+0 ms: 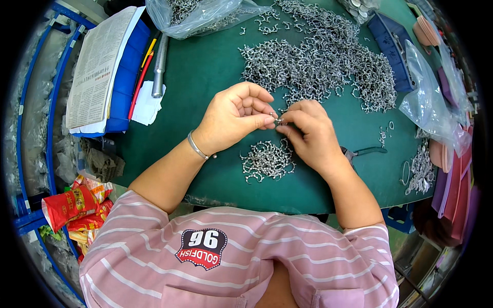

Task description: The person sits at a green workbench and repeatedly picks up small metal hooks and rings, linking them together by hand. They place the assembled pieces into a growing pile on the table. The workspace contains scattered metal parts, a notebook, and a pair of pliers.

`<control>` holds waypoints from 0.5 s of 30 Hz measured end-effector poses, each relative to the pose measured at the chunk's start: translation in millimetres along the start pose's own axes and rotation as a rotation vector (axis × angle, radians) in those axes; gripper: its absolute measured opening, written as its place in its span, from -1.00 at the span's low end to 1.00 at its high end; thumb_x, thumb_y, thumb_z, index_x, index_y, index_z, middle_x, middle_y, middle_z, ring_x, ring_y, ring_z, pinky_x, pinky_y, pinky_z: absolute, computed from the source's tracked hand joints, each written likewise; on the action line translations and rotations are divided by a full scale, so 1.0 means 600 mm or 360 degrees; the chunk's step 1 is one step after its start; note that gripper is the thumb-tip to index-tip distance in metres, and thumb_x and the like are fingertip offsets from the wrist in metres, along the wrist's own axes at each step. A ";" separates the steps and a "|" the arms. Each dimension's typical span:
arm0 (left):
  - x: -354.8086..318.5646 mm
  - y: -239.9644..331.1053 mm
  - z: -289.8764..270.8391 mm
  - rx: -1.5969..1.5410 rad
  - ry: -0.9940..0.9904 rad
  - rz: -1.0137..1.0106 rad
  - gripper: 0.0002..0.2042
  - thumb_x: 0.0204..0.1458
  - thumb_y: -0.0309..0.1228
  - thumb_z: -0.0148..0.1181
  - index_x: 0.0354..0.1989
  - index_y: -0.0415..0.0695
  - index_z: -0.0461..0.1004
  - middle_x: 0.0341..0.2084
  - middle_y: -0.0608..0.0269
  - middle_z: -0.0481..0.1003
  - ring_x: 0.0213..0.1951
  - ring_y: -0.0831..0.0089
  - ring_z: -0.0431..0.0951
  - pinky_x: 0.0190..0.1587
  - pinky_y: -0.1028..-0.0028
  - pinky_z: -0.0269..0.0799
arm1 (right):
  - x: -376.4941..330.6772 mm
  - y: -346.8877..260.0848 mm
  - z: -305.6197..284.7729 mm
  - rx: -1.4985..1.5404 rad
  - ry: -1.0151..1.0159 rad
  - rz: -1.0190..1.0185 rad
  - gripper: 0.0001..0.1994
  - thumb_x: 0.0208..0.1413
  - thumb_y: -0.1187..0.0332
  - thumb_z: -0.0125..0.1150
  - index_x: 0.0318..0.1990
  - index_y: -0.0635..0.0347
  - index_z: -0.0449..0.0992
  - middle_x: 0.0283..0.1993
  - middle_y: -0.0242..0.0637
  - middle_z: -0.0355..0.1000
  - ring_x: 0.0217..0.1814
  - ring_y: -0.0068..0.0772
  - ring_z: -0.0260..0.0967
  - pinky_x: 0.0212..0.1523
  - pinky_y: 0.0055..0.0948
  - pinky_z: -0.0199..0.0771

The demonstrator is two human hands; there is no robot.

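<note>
My left hand [231, 114] and my right hand [310, 132] meet over the green tabletop. Between their fingertips is a small curved silvery metal piece [278, 121], pinched from both sides. Just below the fingers lies a small heap of similar metal pieces [268, 160]. Beyond my hands spreads a much larger pile of curved metal pieces [318, 56]. A pair of pliers [365, 151] with dark handles rests beside my right wrist, partly hidden by it. A silver bangle is around my left wrist.
At left a blue bin [127, 84] carries a folded newspaper [100, 72], beside pens and a metal rod [160, 66]. A plastic bag of pieces [200, 18] stands at the back. On the right are a blue tray [387, 49], a clear bag [429, 97] and more metal parts [422, 169].
</note>
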State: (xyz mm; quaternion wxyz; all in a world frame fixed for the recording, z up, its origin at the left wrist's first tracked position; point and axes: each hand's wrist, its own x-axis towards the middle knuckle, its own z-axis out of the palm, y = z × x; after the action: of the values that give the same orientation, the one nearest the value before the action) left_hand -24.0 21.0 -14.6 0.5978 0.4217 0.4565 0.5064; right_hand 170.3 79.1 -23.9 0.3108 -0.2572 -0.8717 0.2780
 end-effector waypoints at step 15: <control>-0.002 0.009 0.006 0.0122 -0.0074 -0.0275 -0.89 0.04 -0.58 0.18 -0.26 -0.30 0.47 -0.50 0.27 0.50 -0.49 0.61 0.51 -0.44 0.63 0.46 | -0.003 -0.003 -0.007 0.1063 0.0085 0.0724 -0.84 -0.01 0.57 0.26 -0.23 0.29 0.56 -0.33 -0.32 0.50 -0.32 -0.61 0.41 -0.30 -0.63 0.43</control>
State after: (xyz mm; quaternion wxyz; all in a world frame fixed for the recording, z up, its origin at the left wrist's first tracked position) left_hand -21.6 20.1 -8.4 0.6332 0.4148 0.4962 0.4252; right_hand 173.9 77.7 -20.8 0.3304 -0.3354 -0.6459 0.6009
